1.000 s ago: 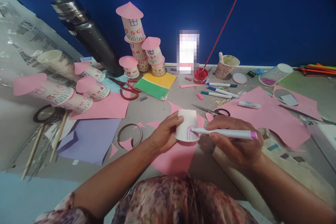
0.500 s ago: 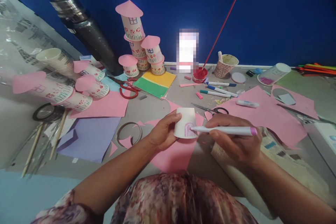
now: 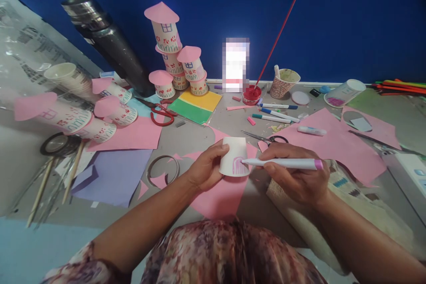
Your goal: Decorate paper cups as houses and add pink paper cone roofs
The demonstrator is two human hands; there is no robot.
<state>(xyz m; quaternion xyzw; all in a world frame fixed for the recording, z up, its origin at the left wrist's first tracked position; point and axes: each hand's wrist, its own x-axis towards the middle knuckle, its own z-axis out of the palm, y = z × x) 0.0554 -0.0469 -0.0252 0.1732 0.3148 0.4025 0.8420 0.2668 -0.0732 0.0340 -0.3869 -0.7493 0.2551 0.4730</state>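
My left hand [image 3: 209, 166] is closed around the left side of a small white paper cup [image 3: 233, 153], thumb on its front. A purple arch shape with strokes inside is drawn low on the cup. In my right hand [image 3: 296, 175] is a white felt-tip marker [image 3: 286, 163] with a purple end, its tip touching the drawing. Beneath the cup lies cut pink paper [image 3: 219, 199]. Black-handled scissors [image 3: 278, 139] rest just beyond my right hand.
Decorated cup towers with pink cone roofs [image 3: 166, 35] stand at the back left near a dark flask [image 3: 115, 46]. Red-handled scissors [image 3: 162, 118], a tape ring [image 3: 148, 173], loose markers [image 3: 271, 118], a red paint pot [image 3: 251, 96] and pink sheets [image 3: 319, 128] lie around.
The view has shifted slightly. The marker tip stays on the purple arch, with a little more purple inside it. Both hands keep their hold.
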